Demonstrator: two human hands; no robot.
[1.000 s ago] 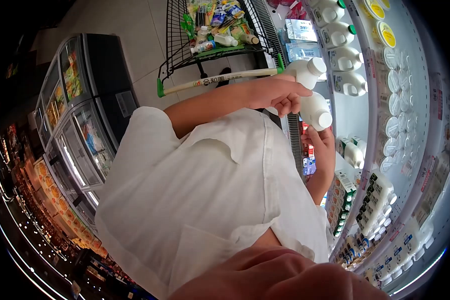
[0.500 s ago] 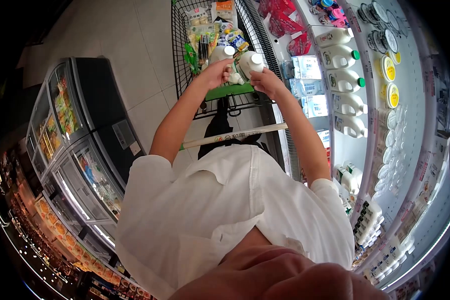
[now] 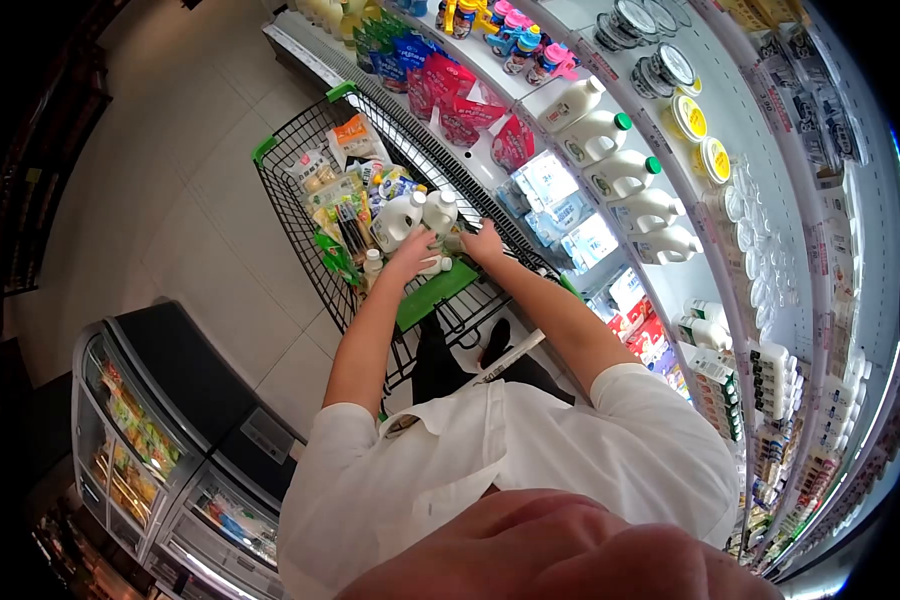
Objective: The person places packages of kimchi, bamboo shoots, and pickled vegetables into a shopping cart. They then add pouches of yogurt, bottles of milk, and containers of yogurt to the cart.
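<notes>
Two white milk jugs [image 3: 399,221] lie side by side in a black wire shopping cart [image 3: 288,215] with green trim. My left hand [image 3: 411,257] is at the lower end of the left jug, fingers extended and seeming to touch it. Just right of the second milk jug [image 3: 440,211] is my right hand [image 3: 482,244], thumb raised and fingers apart, near the cart's side. A small white-capped bottle [image 3: 372,266] stands left of my left hand. Under my wrists runs the green handle panel [image 3: 437,295]. Packaged food [image 3: 352,228] fills the cart's middle.
A refrigerated shelf on the right holds green-capped milk jugs [image 3: 625,172], yellow-lidded tubs [image 3: 688,118] and red pouches [image 3: 460,110]. At lower left stands a glass-fronted freezer [image 3: 130,430]. Grey floor tiles [image 3: 210,200] run along the cart's left side.
The two jugs now sit closer together, deeper in the cart. My hands have shifted toward their lower ends. The view has turned, bringing more of the right shelf into sight.
</notes>
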